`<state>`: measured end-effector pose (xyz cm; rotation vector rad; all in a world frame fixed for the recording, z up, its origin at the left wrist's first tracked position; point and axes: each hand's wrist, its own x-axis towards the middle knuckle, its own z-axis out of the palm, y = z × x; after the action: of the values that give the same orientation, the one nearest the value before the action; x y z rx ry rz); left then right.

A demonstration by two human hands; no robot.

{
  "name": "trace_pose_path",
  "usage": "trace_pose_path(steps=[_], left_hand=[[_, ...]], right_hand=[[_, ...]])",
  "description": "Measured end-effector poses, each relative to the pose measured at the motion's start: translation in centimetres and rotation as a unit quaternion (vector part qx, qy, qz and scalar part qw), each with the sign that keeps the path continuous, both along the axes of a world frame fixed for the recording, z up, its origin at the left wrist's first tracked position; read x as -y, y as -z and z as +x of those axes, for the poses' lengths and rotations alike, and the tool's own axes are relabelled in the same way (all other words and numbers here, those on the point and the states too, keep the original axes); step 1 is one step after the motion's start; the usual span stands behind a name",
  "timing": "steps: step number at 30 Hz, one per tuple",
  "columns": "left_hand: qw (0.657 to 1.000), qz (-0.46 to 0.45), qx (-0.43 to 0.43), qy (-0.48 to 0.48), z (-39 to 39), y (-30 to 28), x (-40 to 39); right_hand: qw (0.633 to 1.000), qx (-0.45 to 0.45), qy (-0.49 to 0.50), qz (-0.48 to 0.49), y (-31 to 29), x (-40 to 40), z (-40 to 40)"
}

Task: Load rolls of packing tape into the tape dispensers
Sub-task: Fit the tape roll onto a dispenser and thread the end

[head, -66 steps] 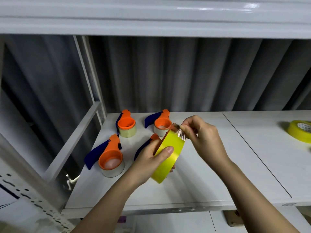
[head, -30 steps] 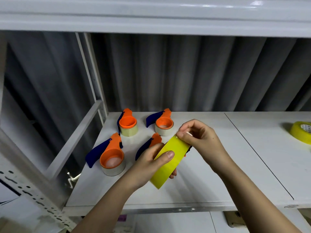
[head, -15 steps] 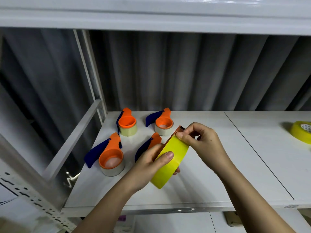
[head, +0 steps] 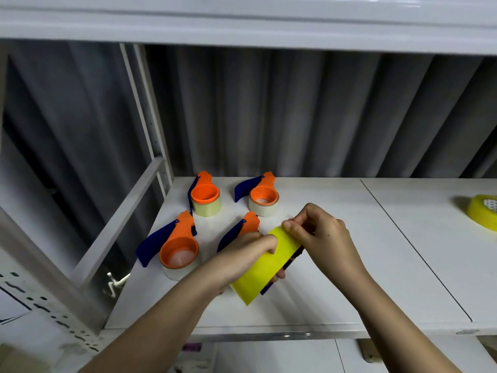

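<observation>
- The left hand (head: 243, 258) grips a yellow tape roll (head: 265, 267) above the front of the white shelf (head: 322, 300), thumb across its outer band and fingers wrapped beneath.
- A dark blue and orange dispenser (head: 243, 228) carries this roll; its handle and orange tip jut out behind the left hand, and a dark edge shows along the roll's right rim.
- The right hand (head: 320, 238) pinches the roll's upper edge between thumb and fingertips.
- Left of the hands, a loaded dispenser (head: 172, 246) stands on the shelf, its orange hub seated inside a clear tape roll.
- Farther back stand two more loaded dispensers, one (head: 205, 197) holding a pale yellowish roll, the other (head: 262, 196) a whitish roll.
- At the far right edge, a spare yellow roll (head: 481, 215) lies flat on the shelf, well apart from the hands.
</observation>
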<state>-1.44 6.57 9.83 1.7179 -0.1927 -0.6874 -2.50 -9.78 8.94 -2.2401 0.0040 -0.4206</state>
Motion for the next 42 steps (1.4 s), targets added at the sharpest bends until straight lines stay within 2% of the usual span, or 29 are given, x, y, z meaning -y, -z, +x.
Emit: trace_pose_path(steps=[5, 9, 12, 15, 17, 22, 27, 38, 42], left_hand=[[0.993, 0.011, 0.039, -0.107, -0.5, 1.1, 1.7], [0.989, 0.029, 0.059, -0.131, -0.5, 1.6, 1.6], [0.988, 0.042, 0.074, -0.125, -0.7, 1.4, 1.4], [0.987, 0.043, 0.092, -0.124, -0.7, 1.3, 1.4], [0.986, 0.041, 0.105, -0.123, -0.7, 0.9, 1.3], [0.986, 0.031, 0.118, -0.116, -1.0, 0.3, 0.9], [0.984, 0.037, 0.130, -0.116, -0.9, 0.2, 0.6], [0.985, 0.008, 0.115, -0.125, -1.4, -0.4, 0.5], [0.986, 0.008, 0.115, -0.121, -1.6, -0.4, 0.4]], right_hand=[[0.998, -0.026, 0.018, -0.047, -0.8, 0.3, -0.1], [0.996, -0.051, 0.012, 0.074, -0.8, 1.4, 0.3], [0.993, -0.048, -0.011, 0.109, -1.0, 1.9, 0.2], [0.999, -0.023, -0.006, 0.026, -0.9, 2.3, 0.3], [1.000, -0.006, 0.007, 0.005, -0.7, 3.0, 0.7], [0.998, -0.026, -0.004, 0.060, -0.9, 4.6, 1.7], [0.996, -0.044, -0.020, 0.075, -1.2, 4.7, 2.1], [0.986, -0.063, -0.014, 0.155, -0.7, 4.4, 2.4], [0.981, -0.122, -0.035, 0.146, -1.2, 4.5, 2.2]])
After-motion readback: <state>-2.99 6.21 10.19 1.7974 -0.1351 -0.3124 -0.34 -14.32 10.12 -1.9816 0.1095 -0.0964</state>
